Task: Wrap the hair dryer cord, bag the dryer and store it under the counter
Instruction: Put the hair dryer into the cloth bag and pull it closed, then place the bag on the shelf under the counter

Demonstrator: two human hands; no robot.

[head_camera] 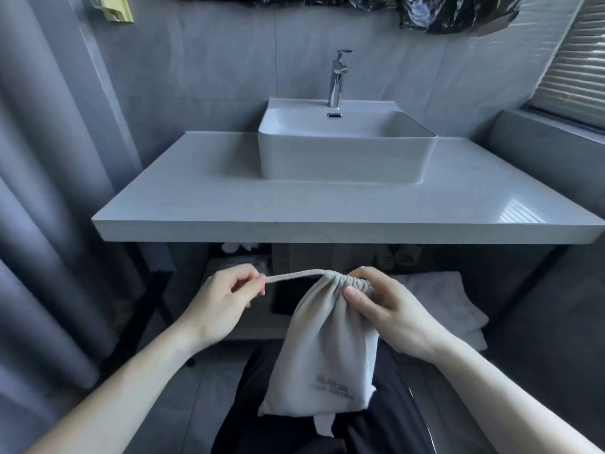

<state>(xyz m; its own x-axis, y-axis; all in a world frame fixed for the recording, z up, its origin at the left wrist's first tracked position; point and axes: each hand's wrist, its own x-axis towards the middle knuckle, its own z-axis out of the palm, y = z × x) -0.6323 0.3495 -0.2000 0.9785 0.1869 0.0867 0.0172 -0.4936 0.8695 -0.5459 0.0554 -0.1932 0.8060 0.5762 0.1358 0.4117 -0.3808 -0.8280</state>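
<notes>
A pale grey cloth drawstring bag [324,352] hangs in front of me, below the counter's front edge, bulging with something inside; the hair dryer itself is hidden. Its mouth is gathered tight. My right hand [383,306] pinches the gathered neck of the bag. My left hand [226,296] grips the drawstring [294,276], which stretches taut to the left from the bag's mouth. Faint printed lettering shows near the bag's bottom.
The grey counter [327,211] carries a white basin [343,152] with a chrome tap [337,80]. Under it, a shelf [248,332] holds folded white towels [445,303] at the right and small items at the back. A curtain [42,191] hangs at the left.
</notes>
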